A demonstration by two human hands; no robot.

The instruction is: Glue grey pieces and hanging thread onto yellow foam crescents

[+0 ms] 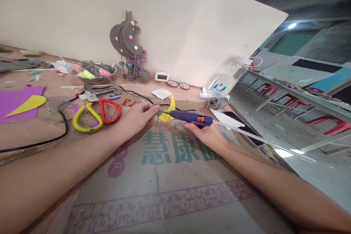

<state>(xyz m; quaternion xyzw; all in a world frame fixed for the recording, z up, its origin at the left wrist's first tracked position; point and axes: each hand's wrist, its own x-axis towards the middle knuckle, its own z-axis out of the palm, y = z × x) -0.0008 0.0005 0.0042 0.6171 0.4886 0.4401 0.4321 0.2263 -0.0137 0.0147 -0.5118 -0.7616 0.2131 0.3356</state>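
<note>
My right hand (207,131) grips a blue glue gun (192,117), with a long clear glue stick (246,131) sticking out of its back end. The nozzle points left, towards the fingertips of my left hand (142,116). Between thumb and forefinger there, a small grey piece (159,112) is pinched, its material too small to tell. Right beside it a yellow crescent (172,103) shows around the nozzle, partly covered by it; whether my left hand touches the crescent I cannot tell.
Scissors with yellow and red handles (102,117) lie left of my left hand. Behind are a bowl of craft bits (95,73), hanging grey moon ornaments (127,38), a small clock (161,76) and a grey string coil (218,102). A black cable (65,128) crosses the table.
</note>
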